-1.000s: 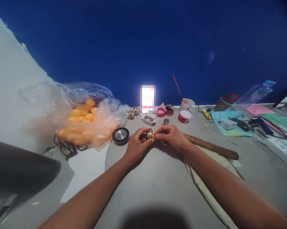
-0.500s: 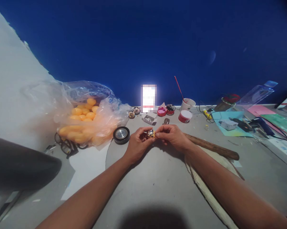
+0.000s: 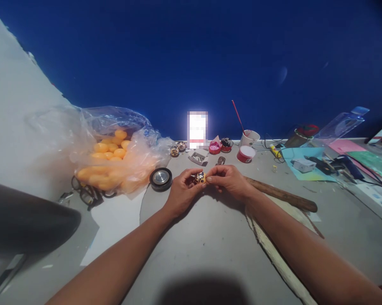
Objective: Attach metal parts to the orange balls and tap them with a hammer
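Between my two hands is a small shiny gold-and-silver ball-shaped ornament (image 3: pixel 200 177), with dark spots on its surface. My left hand (image 3: pixel 184 189) curls round its left side, thumb and fingers closed on it. From the right, my right hand (image 3: pixel 228 181) pinches at its edge with thumb and forefinger; the fingertips hide part of it. Two similar shiny balls (image 3: pixel 175 151) stand at the back near the wall. A small tray of metal bits (image 3: pixel 198 157) lies just beyond my hands, and a round black lid with a metal centre (image 3: pixel 161 178) is left of them.
A clear plastic bag (image 3: pixel 121 123) with orange balls fills the left, beside eyeglasses (image 3: pixel 87 195). A wooden stick (image 3: pixel 283 195) lies right of my forearm. Behind stand a white cup (image 3: pixel 250 138) with a red stick and a red-and-white tub (image 3: pixel 246 154). A clear bottle (image 3: pixel 343 125) leans at right.
My hands keep nearly the same grip on the ornament. The whole view has shifted very slightly; nothing on the table has visibly moved.
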Motion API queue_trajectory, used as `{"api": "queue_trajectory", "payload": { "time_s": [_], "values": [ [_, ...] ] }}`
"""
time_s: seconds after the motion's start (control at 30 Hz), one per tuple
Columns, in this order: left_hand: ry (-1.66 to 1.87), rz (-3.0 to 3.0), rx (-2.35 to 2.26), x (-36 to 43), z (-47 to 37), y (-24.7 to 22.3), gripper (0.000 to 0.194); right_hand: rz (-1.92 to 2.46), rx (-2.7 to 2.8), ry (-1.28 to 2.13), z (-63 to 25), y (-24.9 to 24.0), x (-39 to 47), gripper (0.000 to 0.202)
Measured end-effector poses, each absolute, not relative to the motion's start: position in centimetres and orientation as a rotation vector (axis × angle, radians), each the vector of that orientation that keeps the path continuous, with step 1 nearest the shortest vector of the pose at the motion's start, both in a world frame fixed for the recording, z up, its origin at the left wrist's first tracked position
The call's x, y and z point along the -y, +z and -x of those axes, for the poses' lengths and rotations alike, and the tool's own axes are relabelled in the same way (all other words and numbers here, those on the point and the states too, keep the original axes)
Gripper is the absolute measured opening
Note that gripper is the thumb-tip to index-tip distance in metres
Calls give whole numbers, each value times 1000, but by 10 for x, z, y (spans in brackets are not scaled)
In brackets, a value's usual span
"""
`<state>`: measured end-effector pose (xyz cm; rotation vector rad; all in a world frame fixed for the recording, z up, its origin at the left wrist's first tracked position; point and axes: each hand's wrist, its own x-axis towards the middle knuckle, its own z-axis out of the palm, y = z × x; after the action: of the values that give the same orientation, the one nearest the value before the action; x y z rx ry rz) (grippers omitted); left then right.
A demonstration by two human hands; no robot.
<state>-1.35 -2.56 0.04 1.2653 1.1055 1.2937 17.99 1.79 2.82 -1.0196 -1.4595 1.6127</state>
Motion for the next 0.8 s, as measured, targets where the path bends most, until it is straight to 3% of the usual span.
{"api": "queue_trajectory", "payload": {
  "time_s": [0.8],
  "values": [
    [1311,-1274,-1144,29,11,5,41,1047,1549,1555,-181,31,-16,25]
  ]
}}
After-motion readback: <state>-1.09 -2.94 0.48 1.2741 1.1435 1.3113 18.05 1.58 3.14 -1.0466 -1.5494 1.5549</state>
